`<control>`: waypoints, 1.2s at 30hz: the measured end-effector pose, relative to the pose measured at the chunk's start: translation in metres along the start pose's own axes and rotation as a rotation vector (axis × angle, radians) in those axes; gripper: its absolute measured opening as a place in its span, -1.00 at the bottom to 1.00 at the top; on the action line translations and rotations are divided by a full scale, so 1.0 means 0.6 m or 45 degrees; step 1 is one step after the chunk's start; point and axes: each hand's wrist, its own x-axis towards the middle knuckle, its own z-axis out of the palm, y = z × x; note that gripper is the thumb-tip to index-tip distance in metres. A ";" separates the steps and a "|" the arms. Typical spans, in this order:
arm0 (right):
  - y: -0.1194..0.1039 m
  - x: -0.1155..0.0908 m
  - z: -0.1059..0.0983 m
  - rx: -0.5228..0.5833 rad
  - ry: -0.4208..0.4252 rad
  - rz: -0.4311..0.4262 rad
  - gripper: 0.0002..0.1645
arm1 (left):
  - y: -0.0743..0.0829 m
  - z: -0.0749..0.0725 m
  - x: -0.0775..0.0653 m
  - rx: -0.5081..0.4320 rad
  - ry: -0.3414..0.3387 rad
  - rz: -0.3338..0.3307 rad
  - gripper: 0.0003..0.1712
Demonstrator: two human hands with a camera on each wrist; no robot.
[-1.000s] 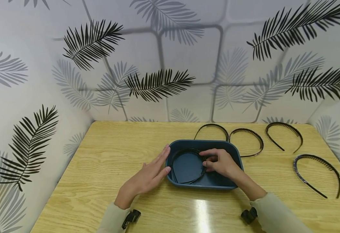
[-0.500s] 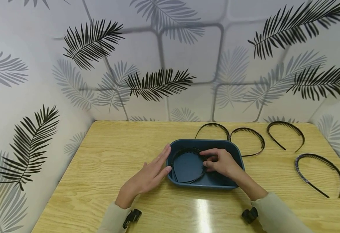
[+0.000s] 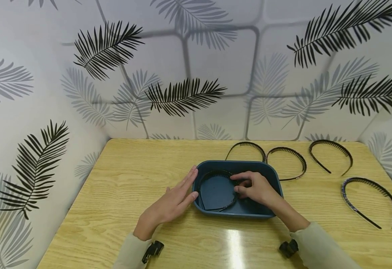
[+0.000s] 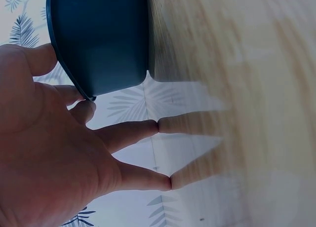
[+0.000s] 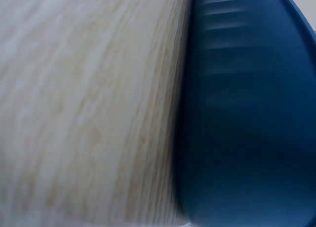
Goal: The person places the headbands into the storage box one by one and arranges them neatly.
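Observation:
A dark blue oblong plastic bin (image 3: 239, 215) stands on the table. Inside its left half lies a thin black toothed headband (image 3: 217, 172); some thin dark lines beside it suggest a second one. My right hand (image 3: 257, 191) reaches over the bin and pinches the headband's right side between thumb and fingers. At the bin's left end, my left hand (image 3: 170, 203) rests against the rim with its fingers extended. The left wrist view shows that hand's thumb and fingertips at the bin's rim, two other fingertips touching the tabletop. The right wrist view holds only the bin's outer wall (image 5: 247, 113) and table.
Behind the bin lie two black toothed headbands, one partly hidden (image 3: 247, 143) and one beside it (image 3: 287, 149). Further right are another black headband (image 3: 330, 142) and a patterned one (image 3: 360, 180). A leaf-patterned wall (image 3: 169, 127) borders the wooden table (image 3: 132, 175) at the back.

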 end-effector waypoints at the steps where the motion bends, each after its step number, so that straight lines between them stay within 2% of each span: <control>1: 0.000 0.000 -0.001 -0.011 0.004 -0.009 -0.55 | 0.000 0.000 0.000 -0.001 0.000 0.000 -0.20; 5: 0.001 -0.001 -0.005 -0.041 0.050 -0.056 -0.58 | -0.001 0.000 0.002 0.010 -0.001 0.008 -0.20; 11: 0.002 0.000 -0.008 0.038 0.155 -0.117 -0.62 | -0.001 0.001 0.003 0.019 -0.002 0.010 -0.20; 19: 0.001 -0.007 -0.014 0.097 0.202 -0.207 -0.62 | -0.003 0.003 0.003 0.015 0.008 0.012 -0.20; 27: -0.017 -0.040 -0.038 0.144 0.218 -0.254 -0.60 | -0.004 0.003 0.002 0.017 0.013 0.011 -0.20; 36: -0.014 -0.082 -0.077 0.120 0.302 -0.314 -0.60 | -0.004 0.003 0.000 0.018 0.012 0.006 -0.20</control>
